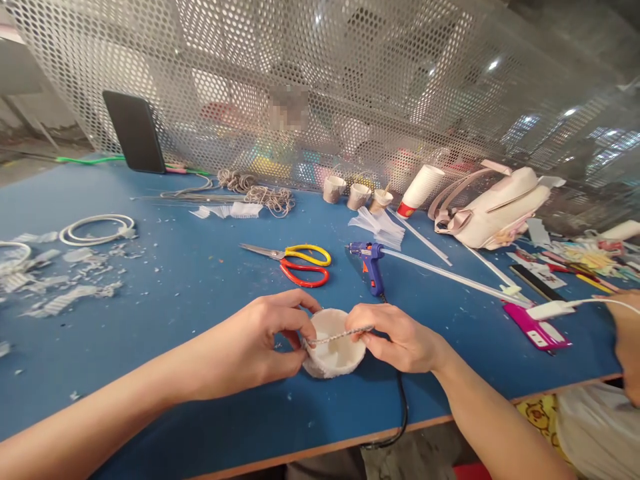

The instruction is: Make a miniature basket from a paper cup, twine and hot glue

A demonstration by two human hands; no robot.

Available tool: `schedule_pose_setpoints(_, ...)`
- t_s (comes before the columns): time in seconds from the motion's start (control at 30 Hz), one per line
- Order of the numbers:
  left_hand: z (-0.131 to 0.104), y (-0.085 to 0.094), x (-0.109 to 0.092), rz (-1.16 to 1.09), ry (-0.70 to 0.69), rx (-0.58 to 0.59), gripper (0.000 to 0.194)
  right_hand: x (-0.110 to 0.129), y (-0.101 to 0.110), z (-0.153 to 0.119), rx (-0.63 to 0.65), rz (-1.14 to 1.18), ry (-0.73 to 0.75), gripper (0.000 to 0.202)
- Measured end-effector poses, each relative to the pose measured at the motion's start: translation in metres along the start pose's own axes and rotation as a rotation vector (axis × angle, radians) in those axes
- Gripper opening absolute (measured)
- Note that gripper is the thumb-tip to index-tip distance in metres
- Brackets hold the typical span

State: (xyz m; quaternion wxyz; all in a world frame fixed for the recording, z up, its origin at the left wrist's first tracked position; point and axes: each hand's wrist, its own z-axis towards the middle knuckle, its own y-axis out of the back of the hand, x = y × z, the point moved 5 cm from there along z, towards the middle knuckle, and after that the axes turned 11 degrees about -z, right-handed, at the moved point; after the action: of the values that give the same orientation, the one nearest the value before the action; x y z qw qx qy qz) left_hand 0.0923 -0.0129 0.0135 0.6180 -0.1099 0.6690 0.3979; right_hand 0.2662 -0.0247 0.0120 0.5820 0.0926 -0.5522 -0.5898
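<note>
A white paper cup (335, 360) with a rough whitish wrap sits near the table's front edge, its mouth facing me. My left hand (273, 337) grips its left rim between thumb and fingers, where one end of a thin grey twisted cord (333, 338) also sits. The cord spans the cup's mouth to my right hand (393, 337), which pinches the other end at the right rim. Just beyond the cup lie scissors (300, 261) with one yellow and one red handle. A blue glue gun (369, 263) with a long clear glue stick (450, 273) lies behind my right hand.
Small cups (359, 197), stacked paper cups (421, 190) and a pale bag (505, 207) line the perforated metal screen (350, 87). Cord bundles (270, 198) and a black tablet-like panel (134, 131) stand further left. White scraps (75, 300) litter the left. Another person's arm (627, 340) is at right, near a magenta power strip (535, 327).
</note>
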Motion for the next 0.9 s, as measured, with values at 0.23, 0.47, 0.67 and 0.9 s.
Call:
schedule_pose_setpoints(0.23,0.0001,0.0023,0.0027,-0.024,0.018,-0.007,0.019,0.0004,0.0009,0.0017,-0.012,0.028,-0.006,0.020)
schedule_pose_setpoints(0.47,0.0014,0.0022,0.0002,-0.042,-0.013,0.006,0.024,0.0003,0.0016,0.0026,-0.021,0.048,-0.022,0.018)
schedule_pose_setpoints(0.67,0.0007,0.0022,-0.0042,-0.022,-0.047,0.017,0.032,-0.0040,0.0016,0.0008,-0.047,0.049,-0.072,0.018)
schedule_pose_setpoints(0.9,0.0015,-0.0020,-0.0043,-0.115,0.009,-0.070,0.040,-0.0074,0.0042,-0.0032,-0.131,0.150,-0.167,0.028)
